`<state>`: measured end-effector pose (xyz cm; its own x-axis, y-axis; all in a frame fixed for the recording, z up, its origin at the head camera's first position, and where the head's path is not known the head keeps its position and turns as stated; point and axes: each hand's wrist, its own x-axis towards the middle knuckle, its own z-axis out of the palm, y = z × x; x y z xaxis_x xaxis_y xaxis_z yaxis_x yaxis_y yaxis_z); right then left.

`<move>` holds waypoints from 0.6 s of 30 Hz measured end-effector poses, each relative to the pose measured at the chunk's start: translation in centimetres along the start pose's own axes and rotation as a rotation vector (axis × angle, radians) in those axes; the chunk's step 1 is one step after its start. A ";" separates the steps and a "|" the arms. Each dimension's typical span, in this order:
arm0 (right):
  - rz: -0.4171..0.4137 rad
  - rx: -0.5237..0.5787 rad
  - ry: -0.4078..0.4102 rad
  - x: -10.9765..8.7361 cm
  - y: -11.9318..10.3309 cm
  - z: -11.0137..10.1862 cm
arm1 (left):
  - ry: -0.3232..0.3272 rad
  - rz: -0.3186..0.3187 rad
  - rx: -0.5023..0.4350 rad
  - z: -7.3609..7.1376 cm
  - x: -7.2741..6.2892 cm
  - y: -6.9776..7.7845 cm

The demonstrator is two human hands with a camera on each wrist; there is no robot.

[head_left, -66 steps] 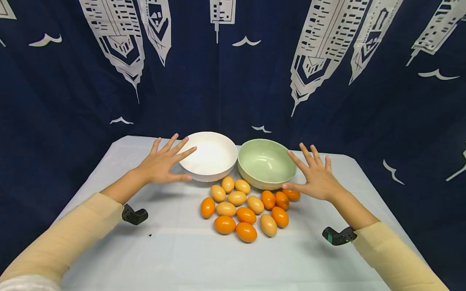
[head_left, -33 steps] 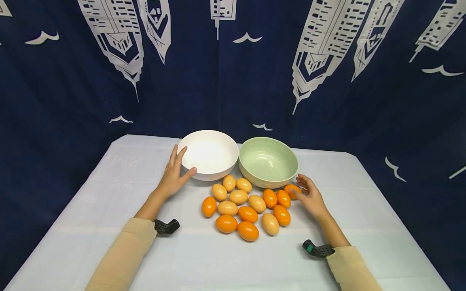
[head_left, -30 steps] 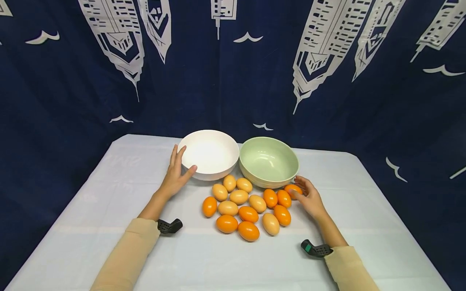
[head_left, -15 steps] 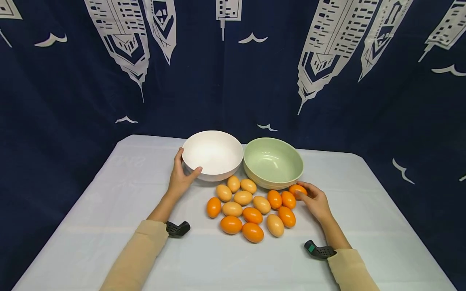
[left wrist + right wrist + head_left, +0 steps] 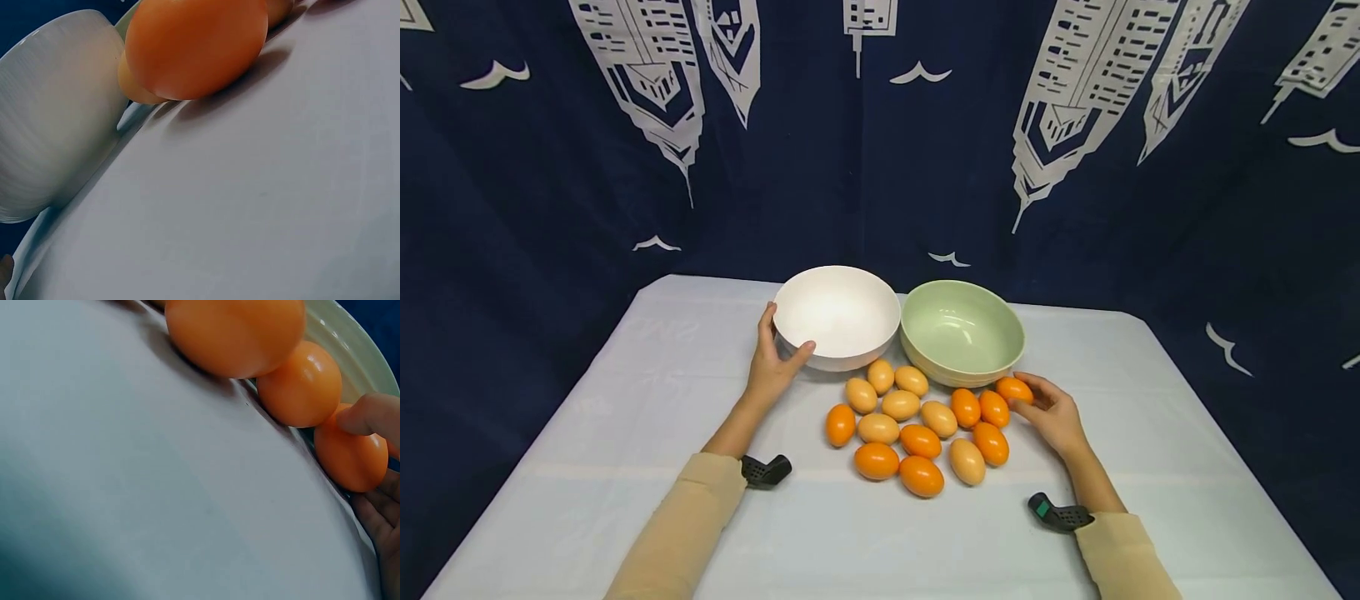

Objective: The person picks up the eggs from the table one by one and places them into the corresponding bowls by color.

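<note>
My left hand (image 5: 767, 373) holds the left side of the white bowl (image 5: 838, 321), thumb near the front rim and fingers along its outer wall. In the left wrist view that bowl's wall (image 5: 59, 119) fills the upper left. At the right end of the egg group, my right hand (image 5: 1056, 418) pinches an orange egg (image 5: 1014, 389) beside the foot of the green bowl (image 5: 962, 329). The right wrist view shows the thumb (image 5: 372, 415) over this egg, with fingers on its far side. Both bowls stand upright side by side with nothing inside.
Several pale tan eggs (image 5: 901, 406) and orange eggs (image 5: 921, 477) lie loosely grouped in front of the bowls on the white-covered table (image 5: 865, 550). A dark blue curtain (image 5: 850, 167) with white printed buildings hangs behind the table's back edge.
Both hands came down from spread-fingered poses above the table. The left closed in on the white bowl's side; the right reached the orange egg and took hold of it. Bowls and eggs stayed put.
</note>
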<state>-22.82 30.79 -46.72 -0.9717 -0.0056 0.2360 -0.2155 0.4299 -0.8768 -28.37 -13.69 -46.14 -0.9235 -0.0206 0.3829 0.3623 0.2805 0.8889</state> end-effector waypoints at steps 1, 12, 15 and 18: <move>0.000 -0.004 0.002 0.0 0.1 0.1 | 0.004 0.002 -0.001 -0.1 0.0 0.1; -0.043 -0.076 0.024 0.1 0.8 0.2 | 0.008 0.000 0.000 0.0 0.1 -0.1; -0.049 -0.077 0.023 0.0 0.8 0.2 | 0.011 -0.003 0.000 0.1 0.0 -0.2; -0.056 -0.072 0.026 0.0 0.7 0.1 | 0.014 0.002 -0.010 0.1 0.0 -0.3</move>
<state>-22.93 30.98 -47.35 -0.9553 -0.0089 0.2955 -0.2612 0.4936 -0.8296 -28.53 -13.62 -46.38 -0.9212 -0.0334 0.3877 0.3650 0.2713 0.8906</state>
